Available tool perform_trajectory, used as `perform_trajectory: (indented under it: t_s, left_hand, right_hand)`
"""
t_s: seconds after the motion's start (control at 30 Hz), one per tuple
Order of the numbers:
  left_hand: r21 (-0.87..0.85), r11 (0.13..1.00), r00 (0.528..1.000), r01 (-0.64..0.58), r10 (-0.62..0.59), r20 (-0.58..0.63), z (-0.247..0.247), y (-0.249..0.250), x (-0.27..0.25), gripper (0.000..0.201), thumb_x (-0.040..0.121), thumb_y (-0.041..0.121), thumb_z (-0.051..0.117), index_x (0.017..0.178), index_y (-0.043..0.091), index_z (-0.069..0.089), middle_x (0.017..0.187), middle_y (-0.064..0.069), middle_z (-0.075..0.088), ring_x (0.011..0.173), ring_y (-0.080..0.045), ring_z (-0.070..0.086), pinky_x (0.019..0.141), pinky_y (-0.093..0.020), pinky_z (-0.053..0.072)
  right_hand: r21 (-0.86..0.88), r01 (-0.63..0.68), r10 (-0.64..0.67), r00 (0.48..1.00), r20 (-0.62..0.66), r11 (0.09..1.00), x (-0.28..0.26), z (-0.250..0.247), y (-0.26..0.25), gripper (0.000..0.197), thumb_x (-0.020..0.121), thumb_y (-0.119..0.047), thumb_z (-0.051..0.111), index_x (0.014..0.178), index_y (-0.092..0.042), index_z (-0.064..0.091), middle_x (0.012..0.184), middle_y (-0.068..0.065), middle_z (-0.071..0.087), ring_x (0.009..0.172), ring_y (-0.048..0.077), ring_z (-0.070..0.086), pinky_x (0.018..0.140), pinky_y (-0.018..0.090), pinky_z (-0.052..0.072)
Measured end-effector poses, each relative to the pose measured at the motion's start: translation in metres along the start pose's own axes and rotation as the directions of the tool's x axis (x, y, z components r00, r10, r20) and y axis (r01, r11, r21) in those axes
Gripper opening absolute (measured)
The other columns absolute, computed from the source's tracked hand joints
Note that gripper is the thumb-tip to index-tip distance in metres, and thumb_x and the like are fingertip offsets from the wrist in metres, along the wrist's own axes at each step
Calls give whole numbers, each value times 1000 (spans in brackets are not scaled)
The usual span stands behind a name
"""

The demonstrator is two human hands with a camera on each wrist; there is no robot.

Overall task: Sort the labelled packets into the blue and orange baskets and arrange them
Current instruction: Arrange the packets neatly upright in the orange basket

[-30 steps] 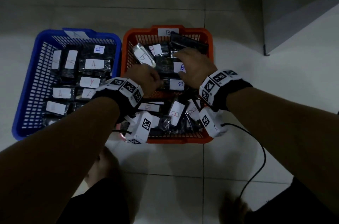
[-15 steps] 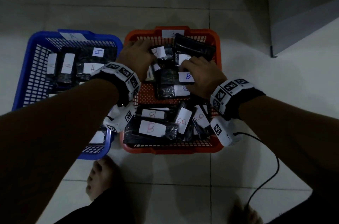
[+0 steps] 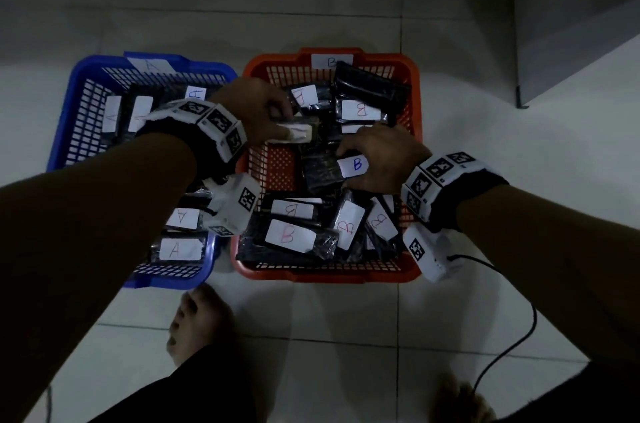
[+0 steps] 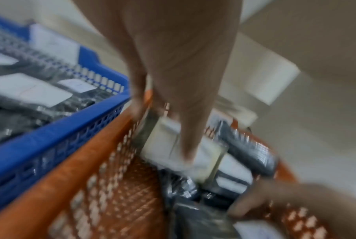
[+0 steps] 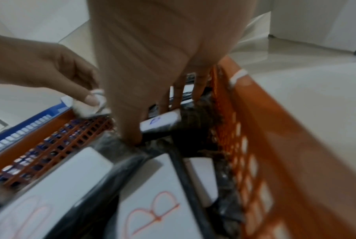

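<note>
Looking down from the head view, we see black plastic packets with white paper labels filling two baskets that stand side by side on the tiled floor point(image 3: 346, 336). The blue basket point(image 3: 74, 103) on the left carries a tag "A" and its packets show red "A" letters. The orange basket point(image 3: 414, 100) carries a tag "B".

Our left hand point(image 3: 258, 116) is over the far left part of the orange basket, and its fingers and thumb pinch a packet with a white label point(image 3: 299, 131); the letter on it is turned away from us. Our right hand point(image 3: 379, 155) is lower in the same basket, with curled fingers around the packet marked with a blue "B" point(image 3: 329, 171).

Our left forearm covers much of the blue basket. The left wrist view is blurred, so no letters can be read there.
</note>
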State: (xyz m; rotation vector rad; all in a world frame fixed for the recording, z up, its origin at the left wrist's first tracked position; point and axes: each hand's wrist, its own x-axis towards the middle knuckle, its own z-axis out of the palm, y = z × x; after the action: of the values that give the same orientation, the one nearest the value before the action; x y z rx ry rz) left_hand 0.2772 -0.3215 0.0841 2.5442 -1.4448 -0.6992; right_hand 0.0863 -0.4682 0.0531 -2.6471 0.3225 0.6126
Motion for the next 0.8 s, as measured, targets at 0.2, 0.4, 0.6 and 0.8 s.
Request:
perform_trajectory:
  t_s: [0.2,0.4,0.6,0.8]
  left_hand:
    - [-54,992,977,111,-99,186,13,3,-9,30,80,31,74,102,12,72,101,-3,69,80,-8,54,58,-13,37]
    - [-108,971,936,216,-174,306,17,7,-20,41,86,30,67,124,18,59,116,-3,63,91,-15,59,67,-19,44]
    - [-66,948,907,311,-276,318,33,8,-26,63,94,25,57,148,26,26,149,-5,38,132,-27,42,105,-34,36]
    - [46,956,946,289,-293,140,47,19,-22,50,84,18,69,129,10,49,120,-15,60,107,-31,58,77,-29,44]
  right_hand:
    - [2,-43,43,999,-25,999,1,3,0,59,75,-54,70,125,-27,55,123,-1,57,115,21,52,96,39,45]
    - [-56,-125,120,988,-94,991,7,10,-1,60,66,-44,79,119,-26,57,115,2,58,109,24,54,91,40,47]
    - [-33,-128,126,990,-58,991,8,9,1,60,69,-48,76,120,-24,55,117,3,56,112,23,51,90,38,48]
    - [-61,-101,98,994,-44,993,5,6,-2,63,70,-58,72,122,-26,58,118,1,58,109,21,55,87,38,51]
